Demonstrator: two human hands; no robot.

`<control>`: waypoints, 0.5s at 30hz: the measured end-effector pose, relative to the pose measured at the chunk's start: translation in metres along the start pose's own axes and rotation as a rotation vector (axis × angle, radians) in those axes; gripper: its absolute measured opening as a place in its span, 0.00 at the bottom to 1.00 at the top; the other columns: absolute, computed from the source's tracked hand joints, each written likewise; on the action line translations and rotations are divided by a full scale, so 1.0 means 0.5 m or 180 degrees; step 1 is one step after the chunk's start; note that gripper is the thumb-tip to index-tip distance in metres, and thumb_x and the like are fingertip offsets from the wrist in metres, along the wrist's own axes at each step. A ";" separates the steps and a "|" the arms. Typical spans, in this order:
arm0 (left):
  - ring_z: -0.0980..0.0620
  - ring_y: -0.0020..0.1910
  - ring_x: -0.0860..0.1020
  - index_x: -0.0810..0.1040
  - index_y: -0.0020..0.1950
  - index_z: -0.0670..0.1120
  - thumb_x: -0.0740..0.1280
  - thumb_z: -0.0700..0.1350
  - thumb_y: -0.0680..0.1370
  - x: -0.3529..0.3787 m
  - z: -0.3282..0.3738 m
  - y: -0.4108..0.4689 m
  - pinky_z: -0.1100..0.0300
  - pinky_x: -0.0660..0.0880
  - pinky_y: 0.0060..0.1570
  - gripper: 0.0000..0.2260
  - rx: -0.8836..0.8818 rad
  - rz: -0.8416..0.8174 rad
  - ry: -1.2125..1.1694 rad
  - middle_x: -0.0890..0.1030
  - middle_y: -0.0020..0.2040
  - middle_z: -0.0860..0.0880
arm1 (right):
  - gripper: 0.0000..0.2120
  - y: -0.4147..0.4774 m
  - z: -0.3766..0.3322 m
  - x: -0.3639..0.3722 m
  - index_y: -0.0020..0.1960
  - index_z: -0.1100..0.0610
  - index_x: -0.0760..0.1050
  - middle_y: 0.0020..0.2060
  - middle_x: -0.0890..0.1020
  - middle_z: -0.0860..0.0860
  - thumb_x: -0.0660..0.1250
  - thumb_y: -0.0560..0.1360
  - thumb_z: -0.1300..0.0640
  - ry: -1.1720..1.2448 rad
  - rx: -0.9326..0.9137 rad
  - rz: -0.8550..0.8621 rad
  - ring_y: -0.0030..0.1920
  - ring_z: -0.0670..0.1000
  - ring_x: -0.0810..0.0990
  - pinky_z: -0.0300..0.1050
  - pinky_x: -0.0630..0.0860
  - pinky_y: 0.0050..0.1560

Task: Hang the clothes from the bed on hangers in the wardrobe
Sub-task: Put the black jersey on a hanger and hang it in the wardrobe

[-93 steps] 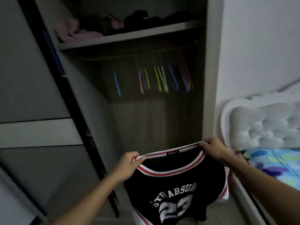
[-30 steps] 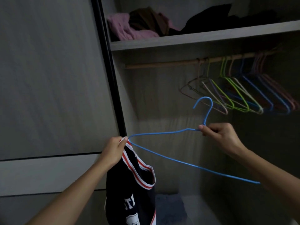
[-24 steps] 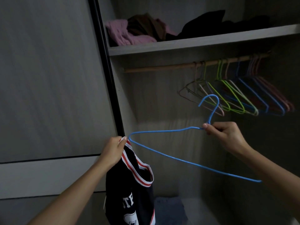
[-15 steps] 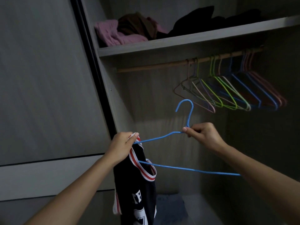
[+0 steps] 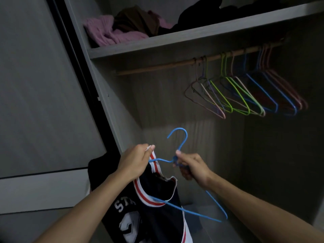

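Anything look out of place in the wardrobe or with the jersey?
Nothing damaged or spilled. The clothes on the top shelf lie in a loose heap. The empty hangers bunch toward the right end of the rail. The jersey is only half threaded onto the blue hanger.

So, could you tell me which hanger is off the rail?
The blue hanger, pinched at its neck by the right hand; the other hangers all hang from the wooden rail.

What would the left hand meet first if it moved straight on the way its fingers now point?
Probably the hook of the thin blue wire hanger, up and right of the left hand; depth is unclear, so it could pass it and reach the wardrobe's grey back panel.
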State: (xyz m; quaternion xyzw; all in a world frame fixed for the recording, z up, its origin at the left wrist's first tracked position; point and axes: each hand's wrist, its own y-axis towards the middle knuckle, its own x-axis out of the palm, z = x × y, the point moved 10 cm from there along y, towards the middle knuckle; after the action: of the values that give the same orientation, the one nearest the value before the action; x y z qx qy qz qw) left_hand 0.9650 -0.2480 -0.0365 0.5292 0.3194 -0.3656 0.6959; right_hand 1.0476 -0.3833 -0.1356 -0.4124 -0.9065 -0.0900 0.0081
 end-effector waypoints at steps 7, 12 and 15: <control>0.44 0.34 0.76 0.62 0.30 0.49 0.46 0.64 0.76 -0.033 -0.005 -0.020 0.53 0.70 0.35 0.23 0.0053 0.0243 0.0246 0.67 0.24 0.51 | 0.28 0.018 0.148 0.012 0.60 0.47 0.73 0.50 0.82 0.43 0.76 0.62 0.43 -0.1489 0.1207 -0.1151 0.54 0.46 0.80 0.37 0.75 0.40; 0.40 0.36 0.79 0.69 0.33 0.49 0.46 0.63 0.75 -0.082 -0.024 -0.037 0.53 0.72 0.34 0.24 0.0113 0.0606 0.0432 0.75 0.27 0.47 | 0.10 -0.006 0.288 0.079 0.24 0.56 0.72 0.21 0.77 0.47 0.62 0.56 0.71 -0.1159 0.1413 -0.1878 0.22 0.44 0.74 0.40 0.69 0.30; 0.38 0.36 0.80 0.74 0.36 0.45 0.48 0.62 0.75 -0.140 -0.096 -0.056 0.51 0.73 0.33 0.25 -0.0159 0.1017 0.0383 0.79 0.30 0.43 | 0.12 -0.028 0.300 0.042 0.39 0.56 0.75 0.24 0.79 0.44 0.62 0.73 0.71 -0.0697 0.2134 -0.1137 0.24 0.40 0.77 0.33 0.71 0.28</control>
State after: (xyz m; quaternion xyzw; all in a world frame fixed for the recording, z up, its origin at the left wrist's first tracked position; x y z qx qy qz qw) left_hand 0.9016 -0.1944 -0.0036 0.5767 0.2813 -0.2100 0.7377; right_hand 1.0322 -0.3514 -0.2833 -0.2299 -0.9386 0.2556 0.0299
